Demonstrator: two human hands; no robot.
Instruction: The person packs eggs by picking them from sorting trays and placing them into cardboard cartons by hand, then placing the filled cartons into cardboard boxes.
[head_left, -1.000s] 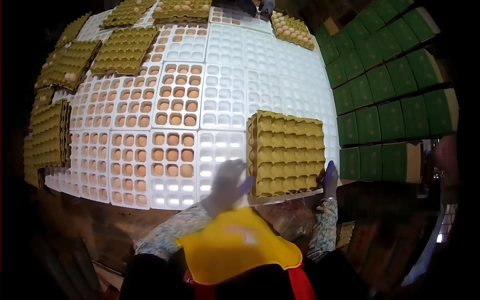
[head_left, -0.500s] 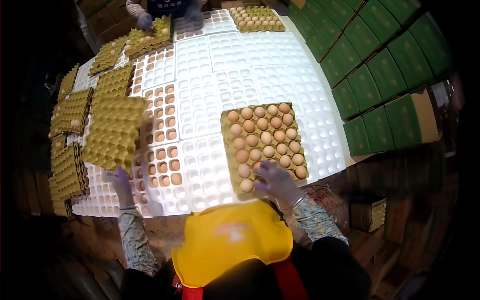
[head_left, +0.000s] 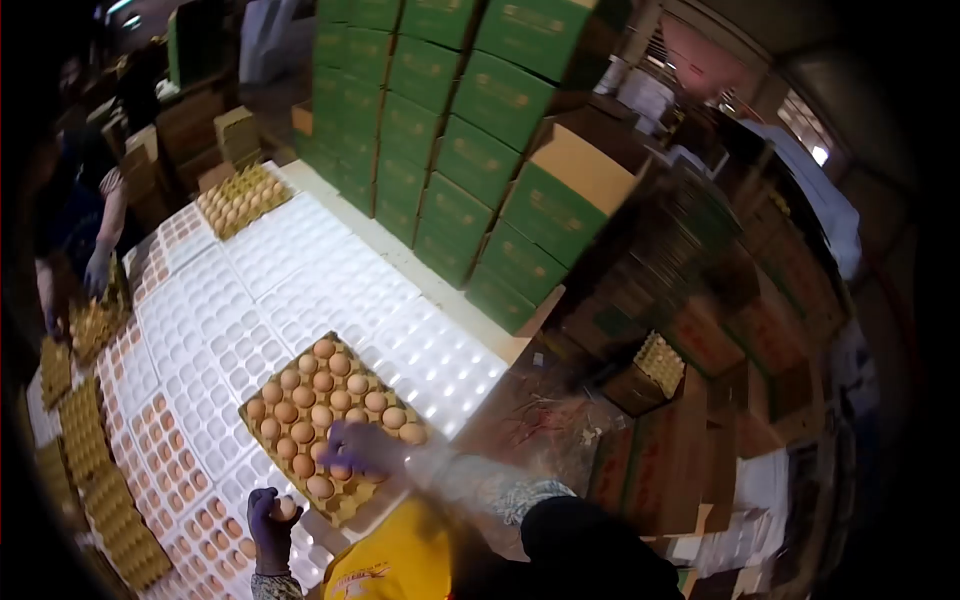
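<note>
Pulp tray (head_left: 352,503) is lying tilted across white foam trays (head_left: 300,250) on the desk (head_left: 400,262), holding rows of brown eggs (head_left: 321,415). Left hand (head_left: 266,535), gloved, is keeping its grip curled around a single egg (head_left: 284,508), just beside the tray's near corner. Right hand (head_left: 362,450) is reaching over the tray's near side, fingers partly bent; blur is hiding its fingertips, so whether this grip is holding anything I cannot tell. Foam trays toward the left are carrying eggs in their cells, while the middle ones are showing white hollows. Another pulp tray (head_left: 270,180) with eggs is sitting at the far end. Green boxes (head_left: 515,190) are standing stacked along the far side, the nearest top one's inside staying out of sight. Darkness is swallowing much of a co-worker (head_left: 80,200), and a yellow apron (head_left: 395,550) is being cut off below.
</note>
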